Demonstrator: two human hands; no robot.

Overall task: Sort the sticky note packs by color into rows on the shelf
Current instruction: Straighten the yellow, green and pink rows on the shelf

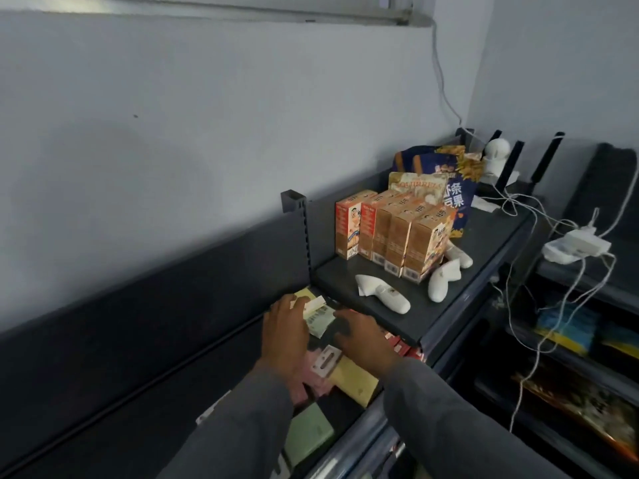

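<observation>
Left hand apparently pinching green pack at its 2 o'clock; right hand spread, empty.

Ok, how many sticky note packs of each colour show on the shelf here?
Yellow packs: 2
Green packs: 2
Pink packs: 1
Total: 5 in view; the left hand and right hand may cover more.

Matt dark metal shelf; glossy white plastic handsets; cardboard cartons.
</observation>
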